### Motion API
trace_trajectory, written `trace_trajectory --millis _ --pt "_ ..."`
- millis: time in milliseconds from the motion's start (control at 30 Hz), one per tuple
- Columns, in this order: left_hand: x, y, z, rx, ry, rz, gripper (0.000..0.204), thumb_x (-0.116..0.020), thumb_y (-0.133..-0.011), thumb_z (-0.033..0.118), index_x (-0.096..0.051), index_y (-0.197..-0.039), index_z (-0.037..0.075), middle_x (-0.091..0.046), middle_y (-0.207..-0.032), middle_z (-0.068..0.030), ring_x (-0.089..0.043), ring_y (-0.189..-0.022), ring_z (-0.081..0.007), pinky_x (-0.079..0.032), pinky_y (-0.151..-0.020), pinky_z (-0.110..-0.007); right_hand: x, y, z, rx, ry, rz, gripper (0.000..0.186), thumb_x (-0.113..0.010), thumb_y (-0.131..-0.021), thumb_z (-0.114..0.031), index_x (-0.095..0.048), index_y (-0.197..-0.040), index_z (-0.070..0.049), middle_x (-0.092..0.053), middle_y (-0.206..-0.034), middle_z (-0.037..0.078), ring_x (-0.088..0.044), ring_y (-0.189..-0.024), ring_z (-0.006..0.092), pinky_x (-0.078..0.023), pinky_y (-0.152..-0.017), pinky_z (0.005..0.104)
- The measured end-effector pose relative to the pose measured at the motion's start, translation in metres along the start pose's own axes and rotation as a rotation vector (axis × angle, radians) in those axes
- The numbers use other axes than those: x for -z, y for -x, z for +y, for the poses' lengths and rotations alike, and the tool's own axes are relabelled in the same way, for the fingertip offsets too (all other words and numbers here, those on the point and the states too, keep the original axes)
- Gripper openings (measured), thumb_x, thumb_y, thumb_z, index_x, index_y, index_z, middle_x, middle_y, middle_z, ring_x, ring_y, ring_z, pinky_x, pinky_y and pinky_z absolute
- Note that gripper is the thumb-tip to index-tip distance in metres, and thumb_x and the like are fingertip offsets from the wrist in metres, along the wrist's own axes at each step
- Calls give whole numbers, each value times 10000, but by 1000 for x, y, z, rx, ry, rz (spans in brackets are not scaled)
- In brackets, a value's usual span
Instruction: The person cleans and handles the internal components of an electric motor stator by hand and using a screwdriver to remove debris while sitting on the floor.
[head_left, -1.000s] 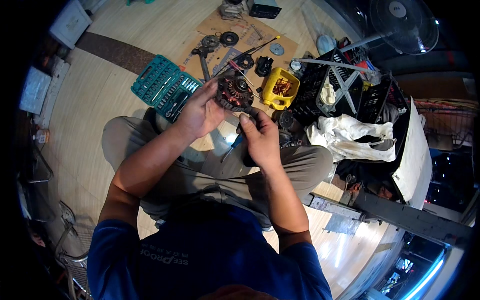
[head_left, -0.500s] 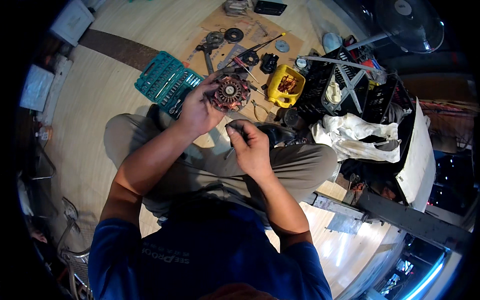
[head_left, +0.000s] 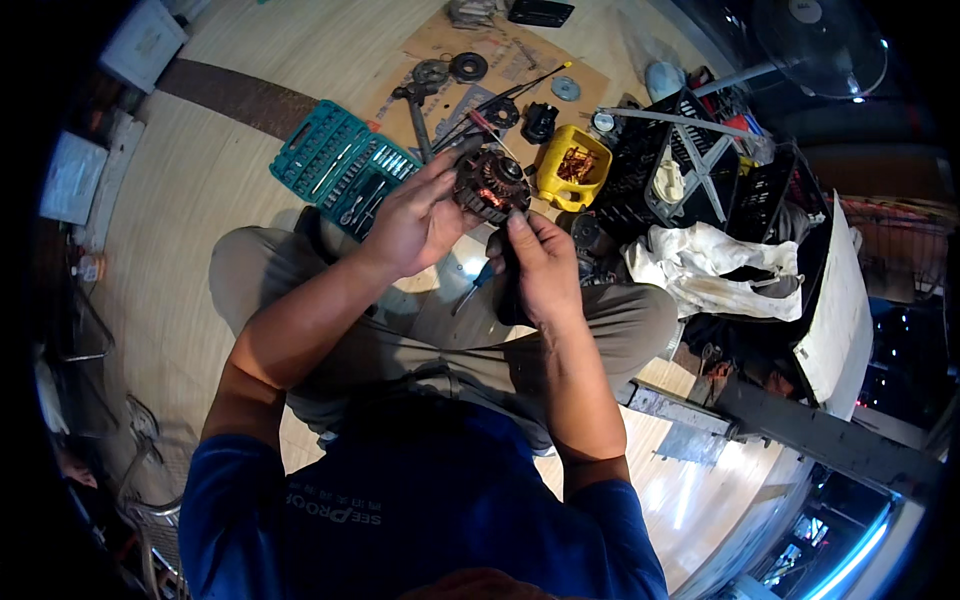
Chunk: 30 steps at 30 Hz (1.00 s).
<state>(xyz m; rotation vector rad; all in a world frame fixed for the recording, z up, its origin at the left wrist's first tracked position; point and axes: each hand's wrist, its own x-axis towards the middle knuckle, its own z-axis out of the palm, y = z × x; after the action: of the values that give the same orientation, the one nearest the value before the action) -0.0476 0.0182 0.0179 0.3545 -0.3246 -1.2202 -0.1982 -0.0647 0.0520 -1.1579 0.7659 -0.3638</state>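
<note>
A dark round motor rotor (head_left: 490,187) with reddish copper windings and a central shaft is up in front of me, tilted toward the right. My left hand (head_left: 425,218) grips it from the left side, fingers wrapped round its far edge. At the rotor's near right edge, my right hand (head_left: 540,255) has thumb and curled fingers pressed on the rim; whether a small piece is between them cannot be made out. Below the hands lies a screwdriver (head_left: 478,282) with a blue handle, near my crossed legs.
A green socket set case (head_left: 300,165) lies open to the left. Beyond the hands, cardboard (head_left: 400,125) bears a hammer (head_left: 416,115) and several dark round parts. To the right stand a yellow container (head_left: 595,185) of copper scraps, black crates (head_left: 690,130) and a white cloth (head_left: 705,275).
My right hand has moved up and right from below the rotor to its edge. The rotor has shifted right and tipped, its shaft end now facing right. The blue-handled screwdriver shows more.
</note>
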Motion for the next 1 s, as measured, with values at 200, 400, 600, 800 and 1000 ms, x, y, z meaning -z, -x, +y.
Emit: trace_trajectory --millis 200,400,600,800,1000 --pt "3 0 -1 5 -78 -13 531 -507 -1003 278 -351 -1443 26 -516 -1361 -156 -503 -1275 -274 -389 -1087 -444 6 -1 -20 -119 -204 -95 304 -551 -1004 -318 -619 -983 -22 -545 -639 4 -429 -492 74 -325 -459 224" --pt "12 -3 -12 -10 -52 34 379 -448 -1035 280 -448 -1315 25 -545 -1312 -160 -532 -1225 -264 -411 -1062 -440 2 -3 -18 -181 -322 -41 287 -551 -1004 -317 -606 -974 -36 -519 -625 5 -410 -480 75 -299 -438 220" --pt "20 -5 -17 45 -34 199 390 -448 -1036 329 -519 -1252 13 -611 -1223 -154 -576 -1154 -259 -426 -1040 -438 -3 0 -5 -61 -130 96 148 -585 -981 -183 -623 -920 -54 -527 -637 -31 -417 -507 48 -313 -453 214" --pt "17 -3 -16 62 11 230 323 -495 -1022 304 -532 -1209 43 -643 -1144 -131 -613 -1098 -246 -484 -978 -434 -3 -1 0 84 73 151 147 -603 -958 -130 -621 -847 -35 -513 -645 -45 -407 -560 35 -317 -496 220" --pt "20 -5 -14 49 17 224 288 -511 -1015 252 -525 -1216 46 -640 -1138 -136 -624 -1089 -251 -518 -945 -434 -2 0 -5 248 401 243 183 -625 -944 -137 -616 -821 -1 -512 -622 -32 -417 -574 53 -354 -522 243"
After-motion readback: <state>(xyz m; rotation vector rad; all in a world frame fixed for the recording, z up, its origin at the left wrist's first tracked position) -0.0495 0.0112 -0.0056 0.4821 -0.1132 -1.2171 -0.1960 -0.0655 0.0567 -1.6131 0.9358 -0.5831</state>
